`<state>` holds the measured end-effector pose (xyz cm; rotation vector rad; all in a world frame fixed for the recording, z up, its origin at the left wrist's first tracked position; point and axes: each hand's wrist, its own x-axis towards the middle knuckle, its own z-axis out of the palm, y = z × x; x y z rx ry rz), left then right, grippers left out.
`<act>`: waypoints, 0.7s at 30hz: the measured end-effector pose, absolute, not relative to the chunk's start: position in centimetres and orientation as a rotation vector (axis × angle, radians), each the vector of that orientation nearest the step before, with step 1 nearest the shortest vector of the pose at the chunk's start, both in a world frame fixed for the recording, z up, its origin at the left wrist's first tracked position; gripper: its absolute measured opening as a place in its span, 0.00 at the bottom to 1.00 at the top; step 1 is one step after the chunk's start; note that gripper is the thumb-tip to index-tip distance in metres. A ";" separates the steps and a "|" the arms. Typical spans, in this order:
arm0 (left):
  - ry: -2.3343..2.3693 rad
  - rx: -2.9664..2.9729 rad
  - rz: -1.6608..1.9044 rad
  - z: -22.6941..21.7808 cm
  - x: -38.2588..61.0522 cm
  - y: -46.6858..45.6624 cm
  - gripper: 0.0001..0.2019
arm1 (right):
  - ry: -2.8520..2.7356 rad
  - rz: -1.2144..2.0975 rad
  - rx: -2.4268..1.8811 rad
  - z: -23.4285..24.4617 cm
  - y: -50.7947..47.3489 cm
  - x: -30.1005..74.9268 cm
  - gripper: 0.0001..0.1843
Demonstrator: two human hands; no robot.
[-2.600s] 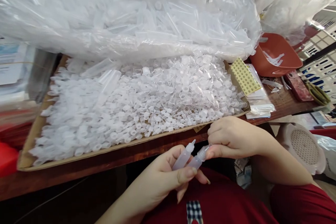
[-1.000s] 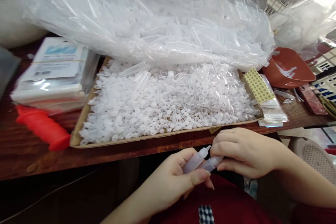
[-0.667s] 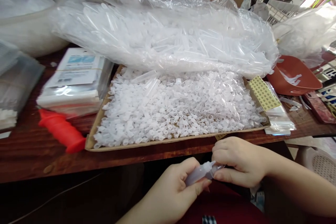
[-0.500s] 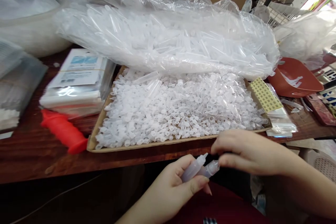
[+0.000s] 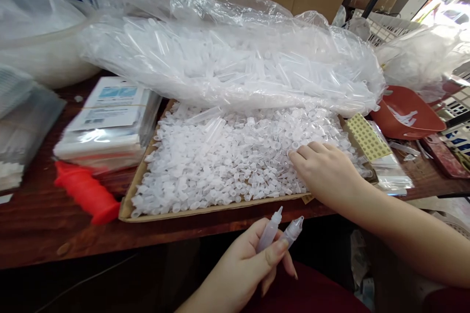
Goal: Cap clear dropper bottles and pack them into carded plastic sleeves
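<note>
My left hand [image 5: 240, 266] is closed around two small translucent dropper bottles [image 5: 279, 232], held below the table edge with their tips pointing up. One has a bare nozzle; the other has a clear cap. My right hand [image 5: 325, 171] rests on the heap of small white and clear caps [image 5: 220, 161] in a shallow cardboard tray [image 5: 127, 208], fingers bent down into the pile near its right front corner. Whether its fingers hold anything is hidden.
A big clear bag of plastic tubes [image 5: 227, 58] lies behind the tray. A stack of packets [image 5: 106, 122] and a red plastic handle [image 5: 86, 195] sit to the left. A yellow dotted sheet [image 5: 365, 134], small clear bags [image 5: 391, 173] and an orange-red basin [image 5: 406, 115] lie to the right on the wooden table [image 5: 47, 239].
My right hand has left the bottle in my left hand and reached forward onto the caps in the tray. The left hand still holds both bottles.
</note>
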<state>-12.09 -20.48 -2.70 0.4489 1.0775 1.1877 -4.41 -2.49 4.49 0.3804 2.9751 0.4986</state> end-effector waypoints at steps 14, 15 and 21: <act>1.109 0.527 1.113 -2.9 -11.5 -20.0 0.20 | 3.278 0.770 0.263 2.0 -1.2 -2.5 0.06; 1.099 0.521 1.110 -2.9 -11.4 -20.0 0.20 | 3.308 0.762 0.249 1.8 -1.0 -2.3 0.05; 1.116 0.527 1.073 -2.7 -11.1 -19.4 0.18 | 3.500 0.579 0.291 1.2 0.1 -1.2 0.04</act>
